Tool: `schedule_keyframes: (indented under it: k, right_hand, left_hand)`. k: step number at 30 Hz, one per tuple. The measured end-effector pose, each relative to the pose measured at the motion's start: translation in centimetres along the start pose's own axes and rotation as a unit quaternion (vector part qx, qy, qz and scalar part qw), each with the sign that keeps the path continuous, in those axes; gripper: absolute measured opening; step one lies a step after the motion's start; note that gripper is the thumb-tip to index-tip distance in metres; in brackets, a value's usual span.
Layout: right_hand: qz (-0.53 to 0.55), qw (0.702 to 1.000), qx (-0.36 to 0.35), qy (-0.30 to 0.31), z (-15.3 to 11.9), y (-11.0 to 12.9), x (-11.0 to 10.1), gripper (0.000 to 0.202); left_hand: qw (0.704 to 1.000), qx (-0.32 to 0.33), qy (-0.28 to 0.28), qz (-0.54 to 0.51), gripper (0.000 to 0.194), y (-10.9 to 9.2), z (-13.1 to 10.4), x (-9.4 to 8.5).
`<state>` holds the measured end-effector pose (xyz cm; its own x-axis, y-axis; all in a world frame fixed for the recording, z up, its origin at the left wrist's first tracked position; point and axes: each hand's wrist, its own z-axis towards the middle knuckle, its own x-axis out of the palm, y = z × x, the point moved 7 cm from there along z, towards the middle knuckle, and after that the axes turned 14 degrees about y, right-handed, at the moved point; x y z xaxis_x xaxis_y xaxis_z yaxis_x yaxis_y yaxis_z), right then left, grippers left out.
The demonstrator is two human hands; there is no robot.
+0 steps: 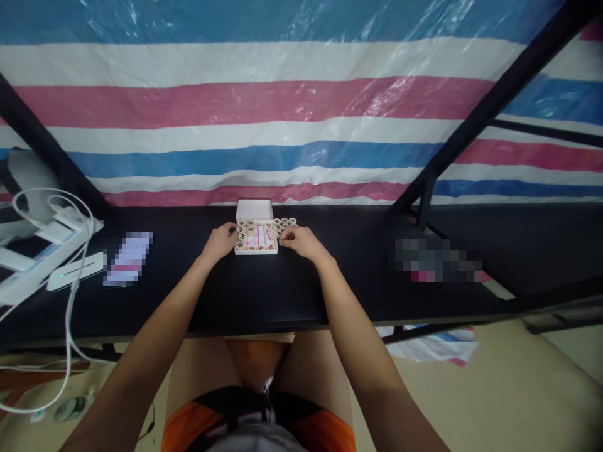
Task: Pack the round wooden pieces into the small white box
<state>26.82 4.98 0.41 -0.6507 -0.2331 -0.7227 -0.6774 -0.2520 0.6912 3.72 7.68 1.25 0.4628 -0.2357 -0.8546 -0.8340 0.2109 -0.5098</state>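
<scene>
A small white open box (256, 252) sits on the black table, holding round Chinese chess pieces (241, 236) and a white packet with pink lines (264, 235). Its lid (254, 209) stands raised behind it. My left hand (221, 243) grips the box's left side with bent fingers. Close to the box's right wall, my right hand (304, 243) is closed in a pinch; what lies between the fingertips is too small to make out. More loose chess pieces (285, 223) are grouped on the table just behind my right fingers.
A blurred-out phone-like item (129, 258) and a white device with a green light (78, 271) lie left, by white cables (70, 314). Another blurred item (436, 260) is on the right. Black frame bars (499, 94) slope before a striped plastic sheet (264, 103).
</scene>
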Motion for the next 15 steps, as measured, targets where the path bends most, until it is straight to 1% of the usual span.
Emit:
schedule_keyframes:
  k: [6, 8, 12, 15]
  right_hand:
    - [0.005, 1.000, -0.010, -0.007, 0.1, 0.4, 0.0, 0.004]
    - [0.005, 0.999, -0.025, -0.030, -0.1, 0.9, -0.3, 0.004]
    - [-0.011, 0.994, -0.055, -0.099, -0.5, 2.0, -1.2, 0.013]
    - [-0.022, 0.991, -0.057, -0.116, -0.7, 2.4, -1.4, 0.017]
  left_hand:
    - [1.000, -0.002, 0.003, -0.003, 0.036, -0.1, 0.0, 0.0]
    - [1.000, -0.005, 0.004, -0.004, 0.037, -0.1, -0.1, 0.0]
    - [1.000, -0.010, 0.004, -0.004, 0.037, -0.1, -0.2, 0.0]
    - [1.000, -0.008, 0.005, -0.001, 0.037, 0.0, -0.1, 0.1]
